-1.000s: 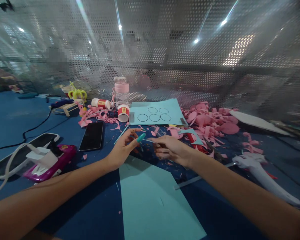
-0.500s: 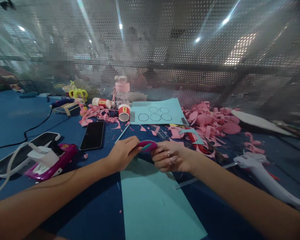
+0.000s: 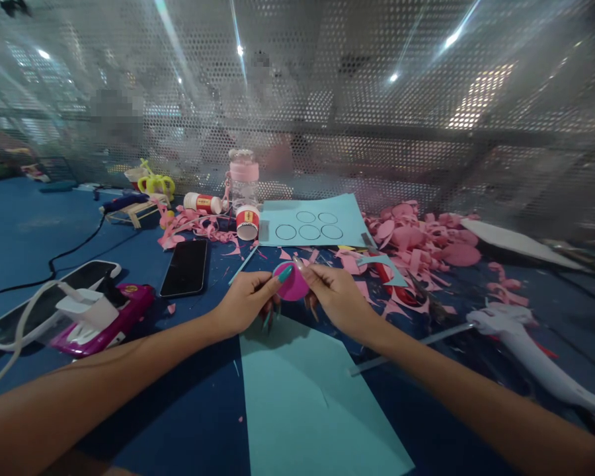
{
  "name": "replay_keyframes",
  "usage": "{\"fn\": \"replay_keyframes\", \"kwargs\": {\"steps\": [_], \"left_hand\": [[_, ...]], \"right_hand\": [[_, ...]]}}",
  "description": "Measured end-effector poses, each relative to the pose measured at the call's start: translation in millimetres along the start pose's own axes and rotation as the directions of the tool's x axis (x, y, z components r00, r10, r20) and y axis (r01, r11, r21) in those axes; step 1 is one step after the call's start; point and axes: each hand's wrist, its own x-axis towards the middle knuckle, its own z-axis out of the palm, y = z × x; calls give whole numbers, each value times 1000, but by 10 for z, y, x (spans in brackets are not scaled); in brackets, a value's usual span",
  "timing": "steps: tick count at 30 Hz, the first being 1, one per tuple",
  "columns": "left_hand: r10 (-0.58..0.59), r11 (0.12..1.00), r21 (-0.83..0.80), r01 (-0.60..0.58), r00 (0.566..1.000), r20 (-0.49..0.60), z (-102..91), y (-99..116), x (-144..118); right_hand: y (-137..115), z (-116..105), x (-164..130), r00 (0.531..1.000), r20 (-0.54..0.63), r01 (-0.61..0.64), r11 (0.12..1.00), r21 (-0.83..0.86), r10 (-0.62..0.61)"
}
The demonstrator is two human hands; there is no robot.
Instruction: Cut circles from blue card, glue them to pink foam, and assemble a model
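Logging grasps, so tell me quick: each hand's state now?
Left hand: pinching the pink paper circle.
Right hand: pinching the same circle.

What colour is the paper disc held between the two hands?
Bright pink. The paper disc shows best in the head view, pinched by the left hand and right hand.

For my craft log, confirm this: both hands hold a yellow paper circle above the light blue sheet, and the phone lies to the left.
One detail is off: the paper circle is pink, not yellow. The head view shows the left hand and right hand pinching it above the light blue sheet, with the phone to the left.
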Motion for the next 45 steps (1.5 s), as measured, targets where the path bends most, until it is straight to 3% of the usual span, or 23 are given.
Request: {"fn": "replay_keyframes", "kwargs": {"steps": [5, 8, 13, 16, 20, 22, 24, 28, 30, 32, 37, 41, 43, 45], "left_hand": [[-40, 987, -158, 42, 999, 18, 35, 21, 13], [-53, 961, -267, 76, 994, 95, 41, 13, 20], [-50, 960, -263, 96, 983, 176, 51, -6, 29], [-18, 978, -205, 36, 996, 88, 49, -16, 42], [-1, 998, -58, -7, 989, -145, -16, -55, 82], [38, 997, 79, -18, 965, -261, -77, -67, 97], [152, 951, 304, -54, 939, -307, -139, -60, 100], [363, 656, 747, -103, 912, -193, -222, -37, 84], [366, 518, 848, -116, 925, -97, -236, -65, 88], [348, 436, 889, -140, 937, -23, -234, -128, 104], [414, 440, 875, -202, 910, 2, -168, -253, 122], [426, 465, 861, -208, 905, -11, -98, -153, 2], [393, 492, 825, -278, 917, 74, -61, -81, -100], [336, 517, 760, -394, 910, 243, -21, -35, -199]], "right_hand": [[28, 28, -10, 999, -35, -7, 998, -61, 5], [17, 56, -21, 998, -51, -25, 999, -31, 24], [-18, 84, -38, 996, -54, -70, 997, 40, 73], [-9, 90, -39, 993, -74, -87, 995, 41, 90], [41, 84, -19, 989, -87, -112, 993, 43, 116], [63, 60, 1, 984, -133, -111, 993, 49, 117], [64, 21, 23, 978, -174, -107, 992, 66, 117], [-15, -65, 46, 993, -98, -64, 995, 82, 72], [-69, -92, 37, 999, -47, -26, 998, 58, 29], [-106, -106, 18, 1000, -25, 5, 999, -34, -6], [-118, -144, 7, 1000, -2, 19, 884, -466, -23], [-124, -223, 43, 996, 65, -8, 787, -617, 61], [-119, -276, 56, 989, 97, -19, 760, -650, 107], [-105, -337, 59, 988, 105, -13, 742, -671, 112]]}}
